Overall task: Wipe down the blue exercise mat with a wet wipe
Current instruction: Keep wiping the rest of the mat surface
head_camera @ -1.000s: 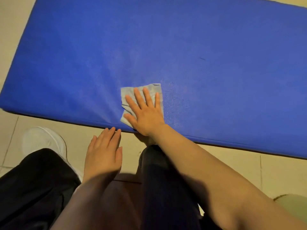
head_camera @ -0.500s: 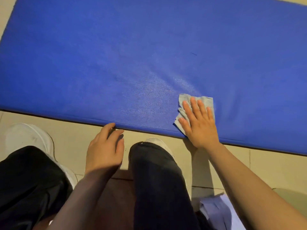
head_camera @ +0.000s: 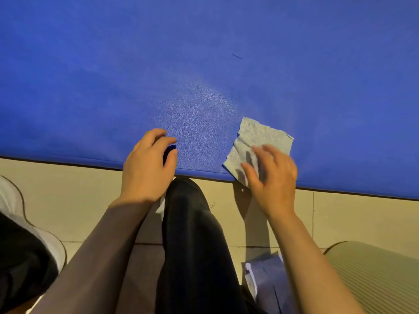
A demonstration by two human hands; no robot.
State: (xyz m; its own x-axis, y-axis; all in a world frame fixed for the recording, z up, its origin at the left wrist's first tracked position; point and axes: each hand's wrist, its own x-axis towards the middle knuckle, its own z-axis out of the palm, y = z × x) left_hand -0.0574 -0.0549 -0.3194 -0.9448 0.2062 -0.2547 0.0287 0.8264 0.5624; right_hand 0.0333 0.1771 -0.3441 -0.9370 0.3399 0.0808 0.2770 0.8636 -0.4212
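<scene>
One mat (head_camera: 204,64), one wipe (head_camera: 260,137), two hands

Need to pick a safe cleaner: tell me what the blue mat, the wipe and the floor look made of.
Blue mat: seems vinyl or faux-leather skin over padding; fine pebbled grain, soft sheen, seamed edge.
Wipe: looks like thin nonwoven fabric or paper; pale, embossed texture, crumpled and limp under the right hand.
Floor: probably glazed ceramic tile; smooth beige squares with grout lines.

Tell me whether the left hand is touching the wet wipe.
Apart. The head view shows the left hand at the mat's near edge, with bare blue mat plainly between it and the wet wipe under the right hand.
</scene>
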